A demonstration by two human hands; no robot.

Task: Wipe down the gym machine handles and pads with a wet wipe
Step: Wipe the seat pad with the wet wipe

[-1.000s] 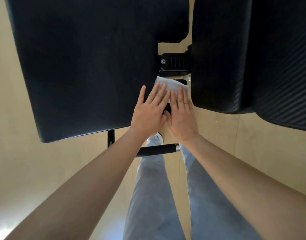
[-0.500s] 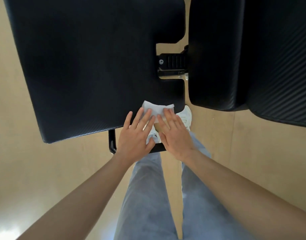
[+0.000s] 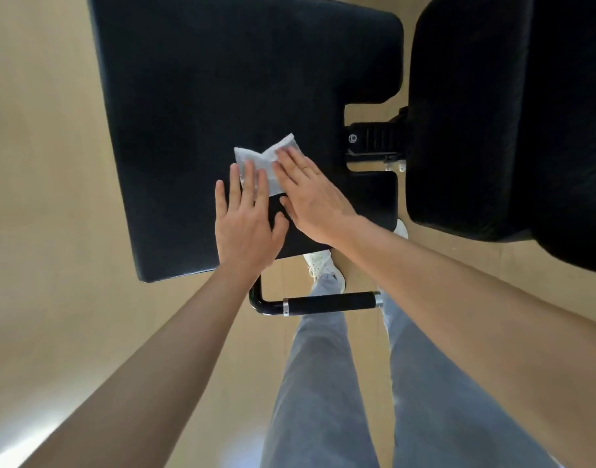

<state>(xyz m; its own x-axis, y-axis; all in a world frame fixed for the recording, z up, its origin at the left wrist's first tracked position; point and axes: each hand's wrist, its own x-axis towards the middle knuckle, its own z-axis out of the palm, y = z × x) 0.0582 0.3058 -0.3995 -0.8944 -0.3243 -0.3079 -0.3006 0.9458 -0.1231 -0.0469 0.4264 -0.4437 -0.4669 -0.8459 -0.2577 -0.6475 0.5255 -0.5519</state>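
On the seat pad [image 3: 188, 130], right of centre, the wet wipe [image 3: 256, 157] is pinned under 2 flat hands. Left hand [image 3: 246, 224]: fingers straight, slightly spread, tips on the wipe's 7 o'clock corner. Right hand [image 3: 310, 197]: fingers straight, close together, laid over its 4 o'clock edge. Nothing is gripped. Wipe is creased at 12 o'clock and is best flattened for full contact. Even pressure and overlapping strokes toward 9 o'clock are advised. Back pad [image 3: 492, 130] at 3 o'clock and handle [image 3: 330, 303] at 6 o'clock probably remain to be wiped.
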